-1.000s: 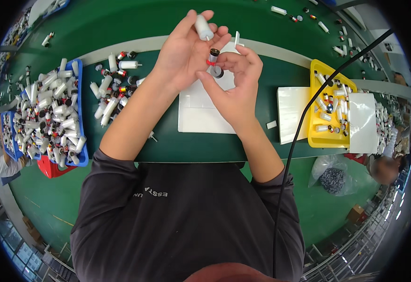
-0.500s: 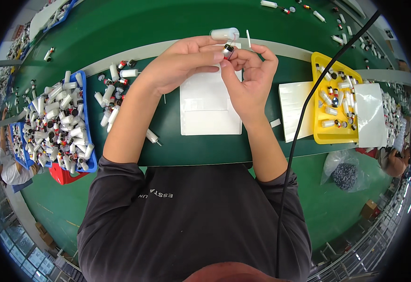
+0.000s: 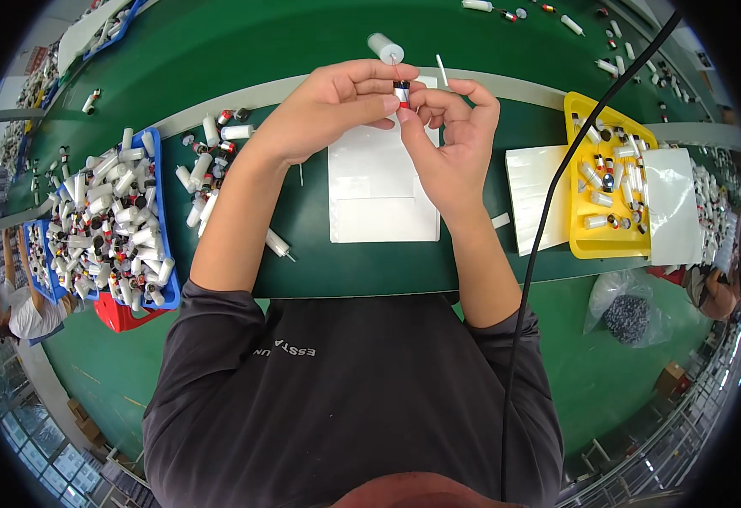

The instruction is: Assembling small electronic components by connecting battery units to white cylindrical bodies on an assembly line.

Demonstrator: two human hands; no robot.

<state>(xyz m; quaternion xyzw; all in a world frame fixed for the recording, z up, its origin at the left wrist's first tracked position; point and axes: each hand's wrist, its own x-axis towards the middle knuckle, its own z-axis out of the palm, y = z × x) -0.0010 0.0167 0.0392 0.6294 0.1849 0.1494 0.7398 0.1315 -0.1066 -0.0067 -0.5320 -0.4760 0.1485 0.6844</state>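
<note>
**Both hands pinched on one tiny part, right over the white pad**

So the left hand (image 3: 328, 106) and right hand (image 3: 455, 135) meet fingertip to fingertip above the far edge of the white pad (image 3: 379, 190), and between them sits a small cylindrical part (image 3: 402, 91), dark body with a red band. Both hands are mostly closed, thumb and forefinger nipped onto it; the remaining fingers curl loosely. Its long axis looks roughly upright in the picture, pointing away from the person, though it's tiny so don't quote me. The left hand comes at it from the left, the right from below-right, about equally near.

Just beyond the fingertips lies a white cap (image 3: 385, 47) with a thin white stick (image 3: 442, 71) beside it. Blue tray (image 3: 163, 212) of white tubes sits far left, yellow tray (image 3: 586, 245) far right, loose white tubes (image 3: 205, 182) near the left forearm.
</note>
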